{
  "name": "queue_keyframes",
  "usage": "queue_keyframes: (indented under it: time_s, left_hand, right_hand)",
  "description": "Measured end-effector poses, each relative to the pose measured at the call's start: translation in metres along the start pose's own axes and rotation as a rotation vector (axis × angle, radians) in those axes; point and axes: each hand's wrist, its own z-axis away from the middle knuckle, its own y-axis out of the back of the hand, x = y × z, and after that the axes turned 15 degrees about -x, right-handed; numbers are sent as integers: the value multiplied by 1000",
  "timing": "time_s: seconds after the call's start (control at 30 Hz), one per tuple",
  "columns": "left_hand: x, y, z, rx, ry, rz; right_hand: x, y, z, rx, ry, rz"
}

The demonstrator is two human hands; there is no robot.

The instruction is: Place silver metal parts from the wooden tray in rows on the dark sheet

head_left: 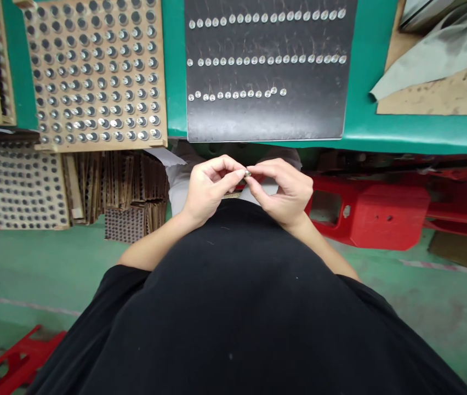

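Note:
My left hand (211,186) and my right hand (285,189) meet in front of my body, just below the table edge. Between their fingertips they pinch one small metallic part (247,173). Beyond them, a black board (258,120) lies on the green table, bearing three rows of small round silver pieces (251,94) with thin wires; the nearest row is shorter. To its left sits a wooden tray (94,144) filled with rows of small metal cylinders (116,123).
A grey cloth (431,60) rests on a brown board (443,99) at the right of the green table (365,109). Below are a red stool (389,216) at right and stacked trays (23,186) at left. Another red stool (20,356) stands at lower left.

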Motion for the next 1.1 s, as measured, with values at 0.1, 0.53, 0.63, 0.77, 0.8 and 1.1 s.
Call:
queue_keyframes:
  time_s: [0.1, 0.53, 0.63, 0.77, 0.8, 1.1]
  left_hand:
    - [3, 3, 1, -24, 15, -58]
    - [17, 6, 3, -43, 95, -377]
    - [16, 6, 3, -38, 96, -405]
    - [17, 7, 2, -35, 95, -401]
    - [17, 7, 2, -35, 95, -398]
    - [18, 7, 2, -31, 128, -347]
  right_hand:
    - [1, 1, 0, -31, -25, 8]
    - [4, 6, 2, -188, -53, 76]
    - [4, 6, 2, -169, -4, 56]
    - [4, 6, 2, -154, 25, 47]
    - [4, 6, 2, -166, 13, 53]
    - [4, 6, 3, -197, -34, 20]
